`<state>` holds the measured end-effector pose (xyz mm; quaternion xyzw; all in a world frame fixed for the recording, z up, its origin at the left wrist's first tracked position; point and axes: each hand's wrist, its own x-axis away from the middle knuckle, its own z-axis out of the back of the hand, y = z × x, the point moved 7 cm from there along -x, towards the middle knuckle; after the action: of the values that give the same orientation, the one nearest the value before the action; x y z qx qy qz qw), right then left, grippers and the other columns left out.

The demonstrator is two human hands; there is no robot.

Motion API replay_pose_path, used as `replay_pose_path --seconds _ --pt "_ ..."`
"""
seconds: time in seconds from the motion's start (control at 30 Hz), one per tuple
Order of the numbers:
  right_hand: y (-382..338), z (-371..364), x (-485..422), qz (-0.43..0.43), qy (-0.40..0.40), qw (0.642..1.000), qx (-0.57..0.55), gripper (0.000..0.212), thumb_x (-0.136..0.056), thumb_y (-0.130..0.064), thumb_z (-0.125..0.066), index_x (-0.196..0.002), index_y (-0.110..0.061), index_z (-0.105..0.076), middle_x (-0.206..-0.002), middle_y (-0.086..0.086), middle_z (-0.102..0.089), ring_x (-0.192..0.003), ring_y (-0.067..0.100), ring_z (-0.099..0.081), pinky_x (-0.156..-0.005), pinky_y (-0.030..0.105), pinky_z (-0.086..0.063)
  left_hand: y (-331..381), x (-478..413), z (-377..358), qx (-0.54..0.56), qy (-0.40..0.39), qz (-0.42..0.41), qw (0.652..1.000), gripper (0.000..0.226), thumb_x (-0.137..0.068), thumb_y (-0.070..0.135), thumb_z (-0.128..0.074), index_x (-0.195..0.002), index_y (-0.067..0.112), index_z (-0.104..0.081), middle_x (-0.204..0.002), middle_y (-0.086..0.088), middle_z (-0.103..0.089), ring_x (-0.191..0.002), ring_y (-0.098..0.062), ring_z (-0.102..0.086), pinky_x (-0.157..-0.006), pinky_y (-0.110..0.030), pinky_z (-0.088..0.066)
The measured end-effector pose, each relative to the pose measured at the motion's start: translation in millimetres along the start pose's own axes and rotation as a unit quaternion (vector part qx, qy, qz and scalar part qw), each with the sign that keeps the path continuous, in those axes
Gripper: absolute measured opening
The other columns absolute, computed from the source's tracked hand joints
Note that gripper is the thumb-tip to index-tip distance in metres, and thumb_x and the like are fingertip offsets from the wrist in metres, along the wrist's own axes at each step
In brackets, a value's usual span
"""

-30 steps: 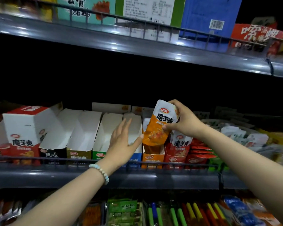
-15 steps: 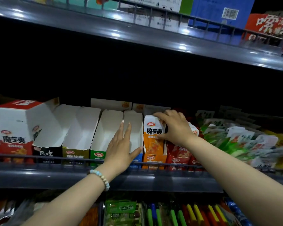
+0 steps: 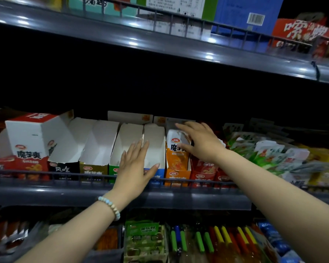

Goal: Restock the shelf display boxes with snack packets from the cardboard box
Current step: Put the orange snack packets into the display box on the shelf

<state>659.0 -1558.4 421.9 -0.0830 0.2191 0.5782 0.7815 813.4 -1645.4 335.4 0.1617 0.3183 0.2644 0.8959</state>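
A: Seven display boxes line the shelf in the head view, and the orange display box is our marker. One orange snack packet stands upright inside it: white top, orange body, round red logo.

B: What sits beside it?

A: Just left of it comes the blue box, then the green box, the brown box and the black box. That's four in a row, every one showing bare white insides. Farthest left of it, a big red-and-white box with a closed red top.

B: And to its right?

A: Touching it, the red box, red packets packed inside; how many, I can't make out. Beyond that, a heap of green packets.

B: Hands, quickly!

A: Look at the left hand: flat, fingers straight, across the fronts of the green and blue boxes, holding nothing, a bead bracelet on the wrist. And the right hand is draped over the packet's top, thumb against its front, fingers stretched toward the back. Whether it actually pinches the packet, I can't tell.
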Motion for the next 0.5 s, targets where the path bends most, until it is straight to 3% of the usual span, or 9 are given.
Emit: replay_pose_path --seconds 0.1,0.2,0.33,0.5 --pt "-15.3 16.0 20.2 0.018 0.051 0.996 -0.067 0.059 -0.095 -0.043 -0.05 -0.147 -0.028 -0.029 -0.153 -0.001 -0.031 -0.142 0.017 -0.025 -0.116 0.034 -0.013 1.6 26.1 6.7 0.023 0.015 -0.003 1.0 0.072 -0.094 0.052 -0.042 -0.152 0.028 -0.006 -0.16 0.006 -0.005 -0.147 -0.01 0.002 -0.121 -0.036 -0.004" --pt "-39.3 16.4 52.1 0.018 0.055 0.988 -0.142 0.058 -0.094 -0.038 -0.053 -0.147 -0.028 -0.031 -0.154 -0.002 -0.03 -0.142 0.016 -0.025 -0.116 0.034 -0.019 -5.2 65.8 3.3 0.047 0.018 0.0 0.999 0.068 -0.094 0.05 -0.043 -0.151 0.027 -0.014 -0.159 0.009 -0.012 -0.146 -0.009 -0.003 -0.119 -0.03 -0.005" --pt "-72.0 -16.9 106.3 -0.013 0.012 0.956 -0.293 0.059 -0.093 -0.037 -0.055 -0.147 -0.031 -0.031 -0.156 -0.009 -0.02 -0.143 0.007 -0.015 -0.112 0.024 -0.015 -38.3 131.4 -22.1 0.061 -0.034 0.056 0.996 0.065 -0.094 0.048 -0.045 -0.151 0.021 -0.024 -0.154 0.002 -0.029 -0.144 -0.014 -0.02 -0.117 -0.031 -0.018" --pt "-117.8 -116.5 179.1 -0.056 -0.118 0.907 -0.4 0.065 -0.089 -0.041 -0.06 -0.146 -0.035 -0.03 -0.156 -0.014 -0.017 -0.144 0.004 -0.014 -0.116 0.028 -0.019 -97.8 218.0 -63.1 0.022 -0.125 0.133 0.983 0.07 -0.093 0.057 -0.04 -0.15 0.019 -0.027 -0.154 0.0 -0.031 -0.143 -0.017 -0.025 -0.117 -0.033 -0.021"
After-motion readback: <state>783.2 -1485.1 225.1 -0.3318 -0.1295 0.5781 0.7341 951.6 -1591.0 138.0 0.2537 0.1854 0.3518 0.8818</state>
